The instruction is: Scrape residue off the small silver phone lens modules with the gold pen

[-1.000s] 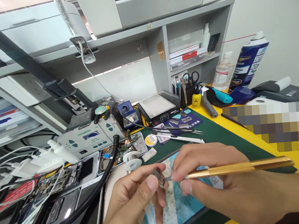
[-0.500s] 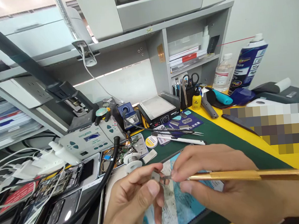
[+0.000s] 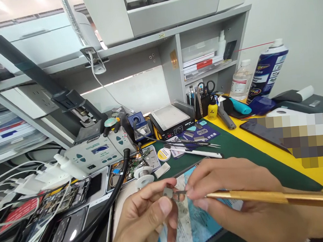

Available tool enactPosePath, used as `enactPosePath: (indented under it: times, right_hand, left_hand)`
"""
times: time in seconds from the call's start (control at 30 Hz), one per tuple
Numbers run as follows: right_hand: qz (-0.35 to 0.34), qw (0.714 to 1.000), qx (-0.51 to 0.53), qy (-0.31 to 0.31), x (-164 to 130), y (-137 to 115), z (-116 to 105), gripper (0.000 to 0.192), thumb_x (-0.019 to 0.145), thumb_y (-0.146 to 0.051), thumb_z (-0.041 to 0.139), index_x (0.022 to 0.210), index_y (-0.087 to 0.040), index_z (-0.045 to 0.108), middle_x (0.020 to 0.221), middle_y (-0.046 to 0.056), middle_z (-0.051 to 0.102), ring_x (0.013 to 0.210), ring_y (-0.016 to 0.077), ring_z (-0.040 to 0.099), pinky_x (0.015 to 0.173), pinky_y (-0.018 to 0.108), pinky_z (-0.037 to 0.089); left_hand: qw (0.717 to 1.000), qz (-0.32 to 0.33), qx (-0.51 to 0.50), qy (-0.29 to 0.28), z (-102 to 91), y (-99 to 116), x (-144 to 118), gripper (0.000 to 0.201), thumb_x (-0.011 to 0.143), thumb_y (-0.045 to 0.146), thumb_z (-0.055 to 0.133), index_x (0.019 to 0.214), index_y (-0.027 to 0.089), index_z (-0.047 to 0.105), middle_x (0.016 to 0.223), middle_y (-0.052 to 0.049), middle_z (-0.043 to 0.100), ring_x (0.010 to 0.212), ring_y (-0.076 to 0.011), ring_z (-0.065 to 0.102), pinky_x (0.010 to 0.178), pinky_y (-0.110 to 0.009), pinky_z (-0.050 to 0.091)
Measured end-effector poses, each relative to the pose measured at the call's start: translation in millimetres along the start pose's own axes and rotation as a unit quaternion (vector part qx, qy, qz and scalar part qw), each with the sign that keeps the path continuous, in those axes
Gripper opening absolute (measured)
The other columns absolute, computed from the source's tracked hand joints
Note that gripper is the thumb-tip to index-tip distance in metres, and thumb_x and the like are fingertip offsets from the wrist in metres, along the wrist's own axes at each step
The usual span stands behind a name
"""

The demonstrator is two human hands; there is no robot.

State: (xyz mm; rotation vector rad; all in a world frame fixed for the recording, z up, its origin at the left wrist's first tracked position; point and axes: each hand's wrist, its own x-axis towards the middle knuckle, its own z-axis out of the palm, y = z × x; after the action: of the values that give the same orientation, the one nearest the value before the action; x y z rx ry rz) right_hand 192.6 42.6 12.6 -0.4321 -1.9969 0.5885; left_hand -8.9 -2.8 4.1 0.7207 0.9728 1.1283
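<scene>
My left hand [image 3: 147,219] pinches a tiny, light, fragile grey metal part [image 3: 168,193] by its edges; my right hand [image 3: 240,200] is closed on the stiff slim gold-handled blade tool [image 3: 268,197] touching it.

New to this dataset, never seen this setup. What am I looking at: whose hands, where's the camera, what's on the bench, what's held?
There is no robot here. A camera on a person's head looks down at their own two bare hands over an electronics repair bench. The left hand pinches a small metal part between its fingers. The right hand holds a gold-handled blade tool, with its tip at that part. Below them lies a green work mat with a blue printed sheet. Behind it are a grey soldering station, a small hot plate, tweezers, opened phones and a blue spray can.
</scene>
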Motion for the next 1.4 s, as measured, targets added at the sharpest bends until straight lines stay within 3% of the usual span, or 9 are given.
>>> enactPosePath:
  times: [0.87,1.1,1.4]
  right_hand:
    - [-0.054,0.998,0.013,0.001,3.5,3.5,1.0,0.024,0.079,0.005,0.065,0.095,-0.01,0.074,0.084,0.007,0.078,0.083,0.0108,0.073,0.078,0.014,0.057]
    - [-0.06,0.998,0.021,-0.03,4.2,3.9,-3.4,0.022,0.08,0.005,0.064,0.097,-0.005,0.073,0.088,0.012,0.078,0.086,0.0138,0.074,0.08,0.017,0.059]
    - [-0.051,0.999,0.014,-0.011,2.1,4.4,0.1,0.022,0.079,0.005,0.063,0.092,-0.009,0.073,0.081,0.007,0.077,0.081,0.011,0.072,0.077,0.015,0.057]
  left_hand:
    - [0.999,-0.023,-0.029,-0.025,-2.2,3.0,1.6,0.038,0.065,0.035,0.092,0.098,0.018,0.083,0.055,-0.003,0.065,0.044,-0.0089,0.056,0.04,-0.017,0.047]
    - [0.998,-0.025,-0.04,-0.029,-1.2,2.1,1.2,0.036,0.066,0.033,0.092,0.098,0.02,0.083,0.055,-0.003,0.065,0.046,-0.0093,0.056,0.04,-0.017,0.049]
    - [0.999,-0.024,-0.015,-0.026,-1.2,2.1,0.6,0.04,0.065,0.037,0.093,0.098,0.018,0.083,0.057,-0.002,0.066,0.047,-0.009,0.055,0.041,-0.018,0.049]
